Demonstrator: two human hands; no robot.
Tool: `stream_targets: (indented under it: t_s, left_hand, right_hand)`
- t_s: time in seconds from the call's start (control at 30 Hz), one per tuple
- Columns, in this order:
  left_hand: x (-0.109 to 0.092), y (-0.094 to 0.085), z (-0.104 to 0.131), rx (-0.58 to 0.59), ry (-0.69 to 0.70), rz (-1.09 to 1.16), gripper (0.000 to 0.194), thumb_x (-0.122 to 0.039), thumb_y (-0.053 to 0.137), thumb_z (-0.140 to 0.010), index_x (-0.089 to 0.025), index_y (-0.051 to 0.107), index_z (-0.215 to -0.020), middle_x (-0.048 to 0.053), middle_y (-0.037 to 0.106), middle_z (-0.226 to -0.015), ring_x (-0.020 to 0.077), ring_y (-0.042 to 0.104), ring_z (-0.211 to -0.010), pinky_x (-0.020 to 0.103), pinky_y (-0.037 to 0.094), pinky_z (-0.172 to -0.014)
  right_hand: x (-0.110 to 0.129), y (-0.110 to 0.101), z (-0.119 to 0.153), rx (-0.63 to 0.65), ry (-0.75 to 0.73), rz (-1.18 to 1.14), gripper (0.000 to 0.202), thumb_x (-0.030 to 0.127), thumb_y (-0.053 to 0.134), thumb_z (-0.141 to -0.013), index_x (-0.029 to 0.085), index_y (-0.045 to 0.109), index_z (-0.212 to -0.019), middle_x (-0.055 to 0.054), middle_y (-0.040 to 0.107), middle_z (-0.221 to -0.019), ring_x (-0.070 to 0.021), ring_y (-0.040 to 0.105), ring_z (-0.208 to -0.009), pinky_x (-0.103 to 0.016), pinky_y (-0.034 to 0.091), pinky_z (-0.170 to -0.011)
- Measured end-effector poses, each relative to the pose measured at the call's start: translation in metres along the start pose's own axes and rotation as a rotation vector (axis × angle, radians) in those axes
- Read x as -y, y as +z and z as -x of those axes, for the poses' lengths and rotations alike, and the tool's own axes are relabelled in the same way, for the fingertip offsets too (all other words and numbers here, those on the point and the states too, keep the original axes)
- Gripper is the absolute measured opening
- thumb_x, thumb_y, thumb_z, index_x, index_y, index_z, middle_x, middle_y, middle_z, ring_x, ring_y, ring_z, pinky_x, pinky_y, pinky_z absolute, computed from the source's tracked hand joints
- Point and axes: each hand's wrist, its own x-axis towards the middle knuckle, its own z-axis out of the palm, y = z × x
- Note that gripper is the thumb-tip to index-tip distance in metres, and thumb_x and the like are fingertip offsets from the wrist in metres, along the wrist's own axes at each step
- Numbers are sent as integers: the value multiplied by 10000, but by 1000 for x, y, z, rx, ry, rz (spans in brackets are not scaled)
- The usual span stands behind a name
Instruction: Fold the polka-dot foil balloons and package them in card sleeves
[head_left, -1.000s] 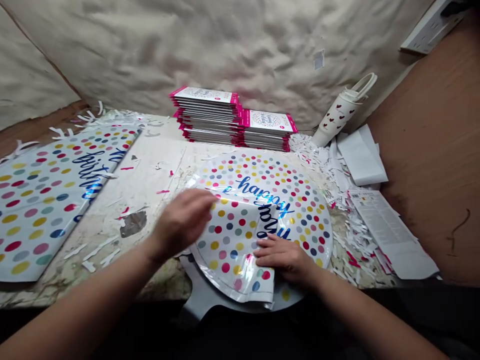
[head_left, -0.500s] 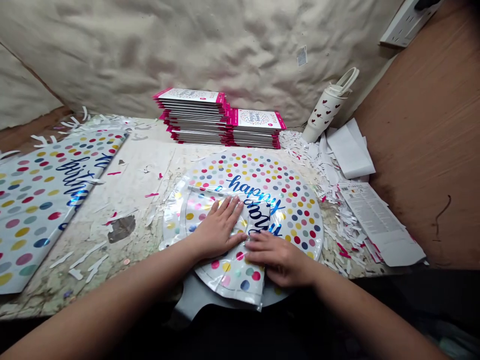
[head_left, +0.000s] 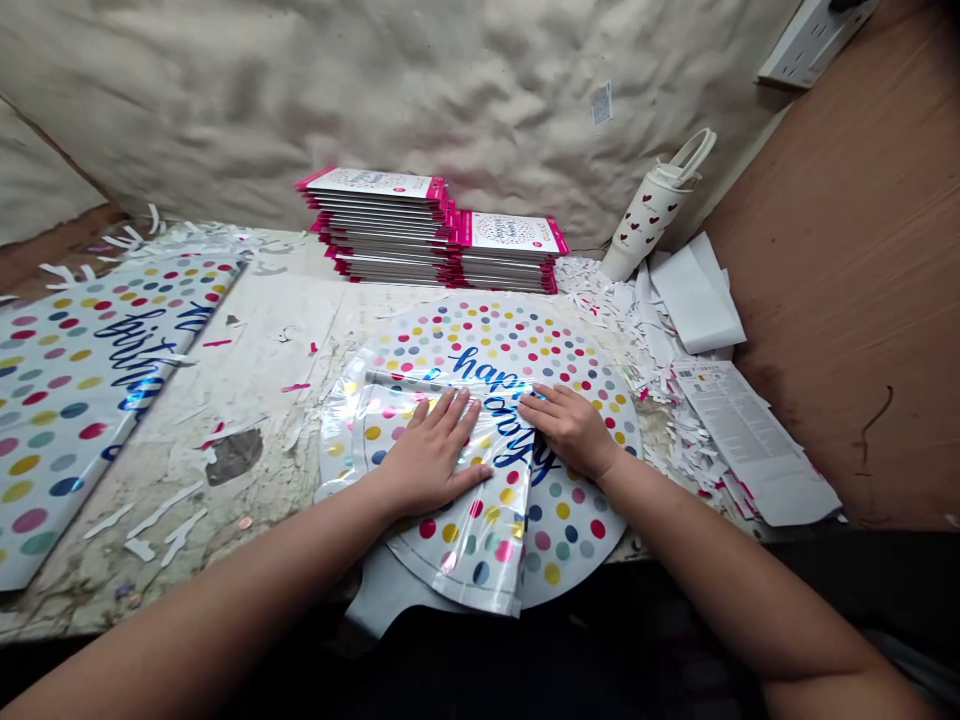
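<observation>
Dotted sheet [head_left: 67,400] flat at far left of tabletop [head_left: 262,350]. Left hand [head_left: 431,455] palm down on folded flap of foil balloon [head_left: 517,345] at near tabletop edge, fingers spread flat, gripping nothing. Right hand [head_left: 571,428] just beside, fingers extended, pressing flap's crease. Packet stacks [head_left: 435,235] behind balloon, by wall. Heart-printed cup [head_left: 645,225] and paper shreds [head_left: 675,400] at right.

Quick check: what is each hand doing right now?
Left hand: open, pressed flat on the folded flap of the polka-dot foil balloon.
Right hand: open, fingers flat on the fold edge.
</observation>
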Motion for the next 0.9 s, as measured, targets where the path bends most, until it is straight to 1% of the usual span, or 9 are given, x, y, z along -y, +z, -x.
stream_targets:
  t_s: [0.1, 0.2, 0.3, 0.4, 0.57, 0.63, 0.73, 0.83, 0.9]
  left_hand:
    - [-1, 0, 0, 7, -21, 0, 863, -712, 240, -804, -128, 174, -1435, 139, 131, -1496, 325, 66, -1374, 506, 94, -1080]
    - [-3, 1, 0, -4, -51, -6, 878, -718, 253, -795, -119, 186, -1433, 155, 134, -1494, 340, 74, -1370, 521, 99, -1073]
    - [-5, 1, 0, -18, -59, -14, 896, -720, 282, -784, -110, 182, -1432, 169, 128, -1493, 349, 78, -1367, 527, 100, -1069]
    - [-7, -5, -5, -5, -72, -19, 839, -674, 300, -812, -111, 205, -1427, 173, 165, -1486, 363, 124, -1357, 540, 141, -1053]
    - [-10, -16, -30, -49, 187, -41, 506, -366, 250, -932, -156, 318, -1387, 91, 243, -1481, 271, 145, -1369, 468, 127, -1083]
    - [-10, -13, -39, -19, 269, -23, 501, -381, 252, -936, -182, 306, -1393, 77, 251, -1479, 253, 154, -1369, 447, 133, -1085]
    - [-8, -6, -44, -6, 246, 8, 522, -428, 237, -938, -215, 250, -1414, 76, 211, -1491, 252, 157, -1370, 462, 133, -1079]
    - [-6, -1, -43, -17, 232, 22, 517, -430, 229, -940, -232, 240, -1417, 70, 189, -1497, 244, 143, -1374, 463, 118, -1083]
    - [-6, -2, -42, -21, 213, 23, 538, -455, 235, -933, -222, 241, -1418, 77, 182, -1498, 248, 134, -1375, 462, 122, -1084]
  right_hand:
    - [0, -3, 6, 49, 107, 37, 373, 69, 448, -843, 212, 610, -1147, -100, 563, -1253, -277, 430, -1242, -510, 376, -986]
    - [12, -17, 16, 181, 149, 8, 622, -36, 490, -740, 328, 522, -1243, -52, 317, -1445, -309, 210, -1346, -594, 251, -1030]
    - [38, -43, 38, 342, 31, -177, 692, -36, 559, -660, 428, 555, -1173, 34, 218, -1479, -334, 127, -1357, -644, 185, -1023]
    - [61, -63, 63, 439, -97, -415, 566, 85, 606, -692, 425, 583, -1143, 50, 241, -1471, -309, 190, -1350, -579, 251, -1033]
    - [66, -45, 75, 193, 452, -252, 714, 306, 616, -746, 259, 314, -1391, -103, 193, -1489, -326, 118, -1364, -593, 251, -1029]
    - [67, -28, 68, 136, 509, -186, 785, 334, 642, -717, 220, 281, -1405, -133, 170, -1490, -344, 88, -1363, -607, 235, -1031]
    - [72, -12, 55, 18, 299, -150, 664, 239, 599, -757, 197, 349, -1371, -142, 247, -1466, -312, 132, -1362, -557, 236, -1062]
    - [74, -10, 48, -59, -101, -182, 425, 96, 468, -843, 206, 503, -1252, -118, 508, -1309, -226, 361, -1289, -455, 305, -1066]
    - [72, -10, 48, -66, -260, -225, 349, 76, 446, -866, 195, 568, -1170, -97, 623, -1171, -190, 497, -1187, -399, 379, -1028]
